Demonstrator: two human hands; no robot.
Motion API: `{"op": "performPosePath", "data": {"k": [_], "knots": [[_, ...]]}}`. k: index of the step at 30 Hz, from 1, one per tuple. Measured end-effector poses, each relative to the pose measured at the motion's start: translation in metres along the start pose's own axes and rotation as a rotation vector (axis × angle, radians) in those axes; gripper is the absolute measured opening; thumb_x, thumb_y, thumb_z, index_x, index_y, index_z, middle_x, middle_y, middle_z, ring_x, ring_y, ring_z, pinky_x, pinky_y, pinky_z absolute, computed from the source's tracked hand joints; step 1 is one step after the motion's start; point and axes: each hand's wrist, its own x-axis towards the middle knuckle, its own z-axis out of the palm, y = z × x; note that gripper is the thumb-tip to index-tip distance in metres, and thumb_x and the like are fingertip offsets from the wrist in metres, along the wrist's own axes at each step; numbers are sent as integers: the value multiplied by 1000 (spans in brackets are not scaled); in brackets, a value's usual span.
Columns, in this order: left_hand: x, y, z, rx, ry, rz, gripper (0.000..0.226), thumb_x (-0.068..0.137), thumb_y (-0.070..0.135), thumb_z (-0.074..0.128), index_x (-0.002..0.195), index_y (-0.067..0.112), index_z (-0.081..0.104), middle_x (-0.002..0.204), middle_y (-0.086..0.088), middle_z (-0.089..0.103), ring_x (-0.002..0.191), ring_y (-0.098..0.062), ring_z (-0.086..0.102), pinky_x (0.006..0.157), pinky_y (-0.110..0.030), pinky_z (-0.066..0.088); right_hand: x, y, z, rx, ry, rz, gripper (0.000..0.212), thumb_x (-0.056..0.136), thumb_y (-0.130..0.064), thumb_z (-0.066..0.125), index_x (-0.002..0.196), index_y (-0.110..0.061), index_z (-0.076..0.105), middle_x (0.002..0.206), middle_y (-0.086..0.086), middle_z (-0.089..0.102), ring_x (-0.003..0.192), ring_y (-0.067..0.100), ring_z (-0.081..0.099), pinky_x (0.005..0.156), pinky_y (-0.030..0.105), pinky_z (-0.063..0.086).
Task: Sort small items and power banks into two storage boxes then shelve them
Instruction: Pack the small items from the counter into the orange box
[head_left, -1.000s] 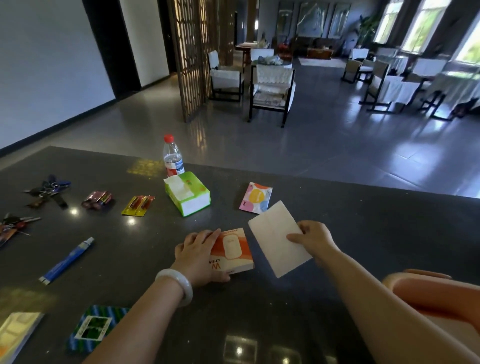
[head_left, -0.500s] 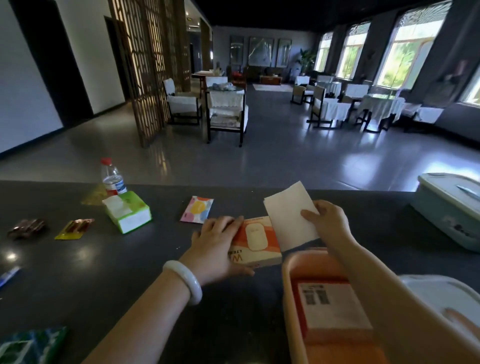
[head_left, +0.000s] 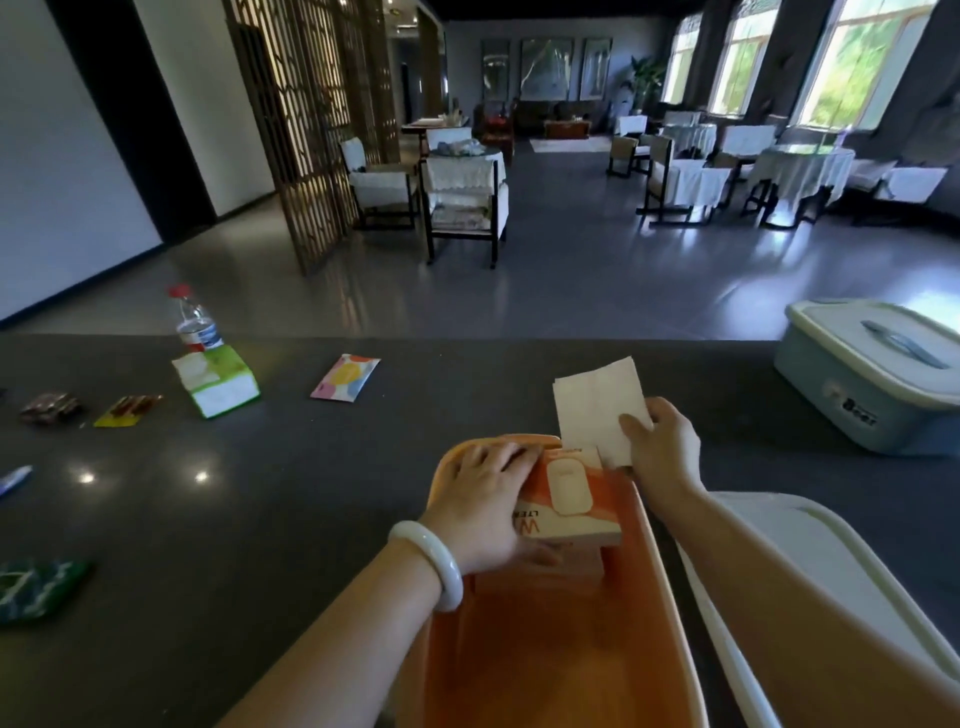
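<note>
An open orange storage box (head_left: 660, 587) stands on the dark counter right in front of me. My left hand (head_left: 488, 504) grips an orange-and-white product box (head_left: 571, 506) and holds it inside the storage box, on top of another box mostly hidden beneath. My right hand (head_left: 662, 447) pinches a white paper sheet (head_left: 592, 402) upright over the storage box's far rim. A pale blue storage box (head_left: 852, 410) with its lid on sits at the far right.
A white lid (head_left: 810, 582) lies right of the orange box. To the left on the counter lie a colourful packet (head_left: 345, 378), a green tissue box (head_left: 218, 382), a water bottle (head_left: 193, 322), small wrapped items (head_left: 127, 410), a blue pen (head_left: 13, 480) and a green pack (head_left: 36, 587).
Both hands moved right with the product box and the paper sheet, from the bare counter to over the orange storage box. The product box now sits inside it.
</note>
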Motion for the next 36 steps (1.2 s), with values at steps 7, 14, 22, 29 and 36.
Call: {"op": "performPosePath", "data": {"k": [7, 14, 22, 29, 36], "knots": [[-7, -2, 23, -93, 58, -111, 78, 91, 28, 58, 152, 31, 9, 157, 12, 10, 146, -19, 5, 119, -42, 11, -2, 4, 11, 42, 67, 4, 12, 98, -19, 50, 110, -16, 52, 104, -1, 57, 92, 18, 58, 76, 36, 54], [-1, -4, 37, -25, -75, -161, 102, 74, 57, 70, 152, 28, 11, 157, 6, 15, 144, -21, 11, 118, -43, 14, 13, 2, 17, 171, 127, 122, 7, 95, -18, 50, 101, -15, 54, 92, -3, 57, 78, 10, 55, 54, 22, 43], [19, -4, 52, -23, -114, -155, 100, 76, 56, 68, 152, 33, 8, 157, 6, 6, 144, -26, 9, 116, -49, 15, 15, 5, 24, 40, 11, 34, 3, 93, -18, 53, 96, -20, 53, 83, -12, 54, 79, 11, 57, 66, 30, 50], [18, -5, 62, 0, -92, -168, 103, 77, 53, 70, 152, 34, 3, 157, 6, 4, 145, -25, 3, 116, -51, 13, 15, 6, 26, 12, -1, 4, 5, 94, -19, 53, 99, -17, 54, 94, -2, 58, 81, 12, 57, 67, 31, 51], [18, -6, 63, -15, -94, -184, 101, 78, 50, 70, 152, 35, 3, 158, 6, 3, 146, -24, 2, 118, -50, 11, 13, 5, 25, 29, -10, 15, 8, 96, -19, 53, 104, -20, 51, 102, -2, 56, 88, 15, 57, 69, 30, 52]]}}
